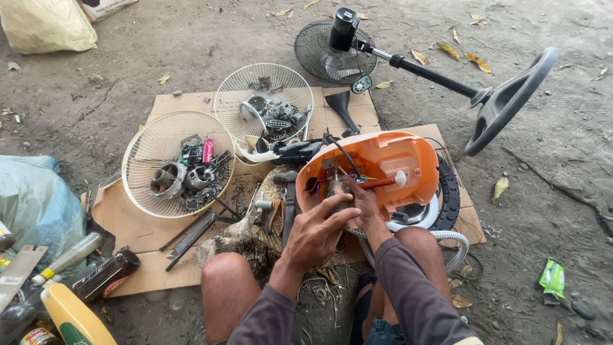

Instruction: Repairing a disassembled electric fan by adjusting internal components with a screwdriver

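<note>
Nearest the camera, between the person's bent knees, the left hand (317,231) lies with loosely spread fingers against the open underside of the orange appliance housing (377,167), steadying it without closing around anything. Just beside it, the right hand (363,203) is closed on a red-handled screwdriver (382,182), its shaft pointing into the wiring inside the cavity. The housing rests tilted on a wood block, above a white ring and a black toothed ring (451,191). Judging from the exposed wires, the step in hand is work on an internal fastener or connector; the next move probably calls for keeping the housing from rocking while the tip stays seated. Left of the hands, loose tools (281,211) and metal bars lie on flattened cardboard (128,220). Farther out, two white wire fan guards (167,153) hold motor parts and small components. Beyond them, a dismantled pedestal fan (338,45) lies on its side, its round base (507,99) to the right. The ground is bare packed dirt with dry leaves; bottles (105,275) and bags sit at the left edge.
</note>
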